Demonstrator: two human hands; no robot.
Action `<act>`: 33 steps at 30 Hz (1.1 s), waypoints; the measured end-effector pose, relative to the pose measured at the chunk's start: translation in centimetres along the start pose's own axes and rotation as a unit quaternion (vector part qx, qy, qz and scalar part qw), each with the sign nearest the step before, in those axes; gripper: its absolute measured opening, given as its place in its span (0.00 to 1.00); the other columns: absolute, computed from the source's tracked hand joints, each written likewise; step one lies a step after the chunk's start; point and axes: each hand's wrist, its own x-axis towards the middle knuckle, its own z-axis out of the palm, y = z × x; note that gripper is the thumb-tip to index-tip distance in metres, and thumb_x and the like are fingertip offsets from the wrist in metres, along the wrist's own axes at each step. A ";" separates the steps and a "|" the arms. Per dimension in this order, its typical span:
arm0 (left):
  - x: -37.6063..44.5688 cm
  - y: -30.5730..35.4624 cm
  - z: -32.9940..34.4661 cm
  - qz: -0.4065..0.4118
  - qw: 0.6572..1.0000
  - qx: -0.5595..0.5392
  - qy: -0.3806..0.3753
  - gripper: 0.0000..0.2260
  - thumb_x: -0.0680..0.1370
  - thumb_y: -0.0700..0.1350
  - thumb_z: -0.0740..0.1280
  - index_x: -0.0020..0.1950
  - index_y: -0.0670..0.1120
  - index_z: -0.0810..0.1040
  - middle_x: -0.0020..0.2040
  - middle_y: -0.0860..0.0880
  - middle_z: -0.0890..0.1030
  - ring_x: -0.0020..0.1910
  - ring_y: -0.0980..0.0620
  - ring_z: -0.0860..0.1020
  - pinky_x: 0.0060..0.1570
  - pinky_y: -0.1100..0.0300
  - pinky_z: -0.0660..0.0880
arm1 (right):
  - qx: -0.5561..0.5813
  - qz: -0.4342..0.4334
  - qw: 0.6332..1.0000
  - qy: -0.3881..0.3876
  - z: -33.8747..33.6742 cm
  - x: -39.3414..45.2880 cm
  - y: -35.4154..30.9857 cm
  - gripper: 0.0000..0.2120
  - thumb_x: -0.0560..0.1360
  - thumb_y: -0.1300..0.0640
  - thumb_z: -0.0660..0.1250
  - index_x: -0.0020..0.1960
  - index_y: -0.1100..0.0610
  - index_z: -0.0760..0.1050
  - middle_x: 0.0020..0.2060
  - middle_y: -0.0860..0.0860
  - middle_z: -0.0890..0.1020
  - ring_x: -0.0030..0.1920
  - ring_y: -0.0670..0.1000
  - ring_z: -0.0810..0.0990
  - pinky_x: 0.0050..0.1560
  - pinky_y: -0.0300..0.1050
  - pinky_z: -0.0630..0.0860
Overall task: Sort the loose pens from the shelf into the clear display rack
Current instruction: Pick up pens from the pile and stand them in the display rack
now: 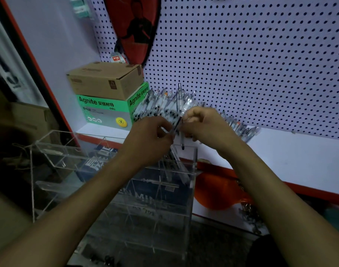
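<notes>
Most of the sorting looks still ahead: a large heap of loose pens (164, 106) lies on the white shelf (291, 162), fanned out against the pegboard (251, 60) and trailing off to the right, while the clear display rack (114, 170) just below the shelf edge appears to hold only a few pens in its upper right compartment, though glare and dim light make the count hard to judge. Both hands meet above that compartment. The left hand (152, 138) has its fingers curled, pinching a dark-tipped pen (175, 127) that slants up towards the right hand. The right hand (204, 125) is also curled, gripping what seems to be a small bunch of pens, one of which (182, 139) hangs tip-down just over the rack's top edge. My reading is that a pen is being separated from the bunch, ready to drop into a slot. The lower and left compartments look unfilled. To the left of the heap stand a green box (105, 110) with a brown carton (105, 79) stacked on it.
</notes>
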 end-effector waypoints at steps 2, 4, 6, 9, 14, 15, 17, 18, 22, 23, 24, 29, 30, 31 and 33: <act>0.0 0.1 0.2 -0.053 0.995 -0.086 -0.016 0.04 0.76 0.37 0.69 0.44 0.45 0.77 0.40 0.44 0.85 0.32 0.46 0.83 0.34 0.52 0.80 | -0.014 -0.001 1.000 -0.005 -0.3 0.1 0.1 0.03 0.74 0.64 0.69 0.47 0.64 0.77 0.33 0.55 0.81 0.28 0.42 0.78 0.32 0.41 0.75; -0.1 0.2 0.3 -0.087 0.984 -0.154 -0.032 0.02 0.76 0.35 0.68 0.47 0.41 0.78 0.40 0.41 0.85 0.32 0.43 0.84 0.33 0.50 0.80 | -0.041 0.002 0.999 -0.029 -0.6 0.1 0.5 0.05 0.75 0.65 0.68 0.44 0.64 0.73 0.37 0.62 0.82 0.33 0.47 0.82 0.36 0.50 0.80; -0.2 0.2 0.5 -0.101 0.977 -0.181 -0.049 0.04 0.76 0.34 0.69 0.49 0.39 0.77 0.39 0.40 0.84 0.32 0.43 0.84 0.30 0.54 0.79 | -0.093 -0.002 0.994 -0.055 -0.7 0.2 0.9 0.07 0.75 0.65 0.68 0.43 0.61 0.69 0.42 0.68 0.80 0.39 0.57 0.83 0.41 0.60 0.79; -0.4 -0.1 0.8 -0.098 0.975 -0.191 -0.053 0.08 0.75 0.35 0.71 0.51 0.44 0.76 0.36 0.40 0.84 0.31 0.44 0.84 0.28 0.59 0.77 | -0.144 -0.009 0.987 -0.076 -0.6 0.1 1.4 0.06 0.75 0.63 0.69 0.50 0.62 0.74 0.40 0.60 0.83 0.41 0.56 0.82 0.41 0.54 0.78; 0.2 -1.4 0.9 -0.066 0.983 -0.169 -0.011 0.11 0.77 0.34 0.69 0.56 0.46 0.76 0.44 0.44 0.84 0.31 0.45 0.83 0.30 0.55 0.78 | -0.119 -0.025 0.989 -0.079 -0.7 0.1 1.7 0.05 0.78 0.61 0.68 0.52 0.54 0.77 0.43 0.53 0.84 0.42 0.49 0.83 0.40 0.42 0.76; 0.3 -1.6 1.0 -0.052 0.988 -0.148 -0.001 0.10 0.77 0.34 0.68 0.54 0.46 0.76 0.46 0.45 0.84 0.30 0.47 0.83 0.29 0.56 0.77 | -0.123 -0.029 0.989 -0.083 -0.7 0.2 1.8 0.06 0.78 0.61 0.68 0.52 0.53 0.77 0.42 0.52 0.84 0.42 0.48 0.83 0.41 0.44 0.78; 0.4 -2.2 1.2 -0.013 0.996 -0.083 0.027 0.09 0.76 0.35 0.69 0.50 0.48 0.78 0.47 0.47 0.84 0.30 0.50 0.82 0.29 0.58 0.77 | -0.140 -0.040 0.985 -0.089 -0.5 0.3 2.1 0.06 0.78 0.61 0.68 0.52 0.51 0.77 0.42 0.50 0.84 0.42 0.47 0.83 0.45 0.47 0.79; 0.4 -2.4 1.3 0.006 0.997 -0.055 0.046 0.08 0.76 0.36 0.70 0.48 0.49 0.78 0.47 0.48 0.84 0.30 0.52 0.81 0.31 0.57 0.78 | -0.149 -0.046 0.984 -0.090 -0.4 0.3 2.2 0.07 0.78 0.61 0.67 0.52 0.51 0.77 0.42 0.48 0.83 0.42 0.47 0.83 0.47 0.47 0.79; 0.8 -3.1 1.0 0.050 0.994 -0.043 0.084 0.06 0.75 0.38 0.72 0.46 0.50 0.81 0.44 0.52 0.83 0.34 0.64 0.77 0.41 0.64 0.78 | -0.137 -0.063 0.987 -0.063 -0.5 0.4 2.6 0.07 0.80 0.62 0.64 0.51 0.53 0.78 0.39 0.44 0.80 0.40 0.44 0.81 0.43 0.39 0.77; 1.1 -3.1 0.8 0.057 0.994 -0.043 0.088 0.05 0.75 0.39 0.72 0.46 0.49 0.81 0.43 0.52 0.83 0.34 0.64 0.77 0.40 0.66 0.76 | -0.124 -0.065 0.989 -0.049 -0.7 0.5 2.6 0.06 0.80 0.62 0.64 0.50 0.54 0.79 0.38 0.43 0.80 0.38 0.42 0.80 0.41 0.35 0.75; 1.4 -3.2 0.5 0.058 0.993 -0.052 0.091 0.04 0.75 0.39 0.71 0.46 0.48 0.81 0.42 0.51 0.83 0.35 0.62 0.78 0.40 0.65 0.76 | -0.109 -0.066 0.991 -0.031 -0.8 0.6 2.7 0.06 0.80 0.62 0.64 0.50 0.56 0.80 0.37 0.43 0.80 0.37 0.41 0.80 0.39 0.32 0.74; 5.7 -5.3 -0.8 0.036 0.994 -0.027 0.101 0.07 0.78 0.39 0.66 0.46 0.48 0.82 0.39 0.54 0.82 0.38 0.52 0.81 0.41 0.60 0.79 | -0.089 -0.066 0.993 0.032 -1.1 2.7 2.7 0.09 0.78 0.63 0.65 0.43 0.54 0.80 0.36 0.43 0.80 0.30 0.37 0.77 0.32 0.28 0.71; 6.7 -5.7 -0.9 0.036 0.994 -0.022 0.100 0.07 0.78 0.38 0.66 0.46 0.48 0.82 0.39 0.54 0.81 0.38 0.52 0.80 0.41 0.60 0.78 | -0.097 -0.064 0.992 0.040 -1.0 3.4 2.8 0.08 0.77 0.63 0.65 0.43 0.55 0.80 0.36 0.44 0.81 0.30 0.38 0.77 0.32 0.29 0.72; 7.6 -6.0 -0.8 0.036 0.994 -0.013 0.100 0.07 0.78 0.37 0.66 0.46 0.47 0.83 0.38 0.54 0.81 0.37 0.54 0.79 0.40 0.62 0.77 | -0.107 -0.062 0.991 0.050 -0.8 4.1 2.9 0.08 0.77 0.63 0.65 0.43 0.55 0.80 0.36 0.45 0.81 0.32 0.40 0.78 0.35 0.33 0.74; 9.4 -6.3 -0.6 0.047 0.994 0.028 0.093 0.06 0.77 0.36 0.67 0.48 0.43 0.83 0.39 0.52 0.81 0.36 0.57 0.76 0.39 0.66 0.72 | -0.132 -0.059 0.987 0.069 -0.4 5.7 3.3 0.06 0.77 0.62 0.65 0.44 0.55 0.80 0.39 0.47 0.82 0.38 0.45 0.80 0.40 0.37 0.77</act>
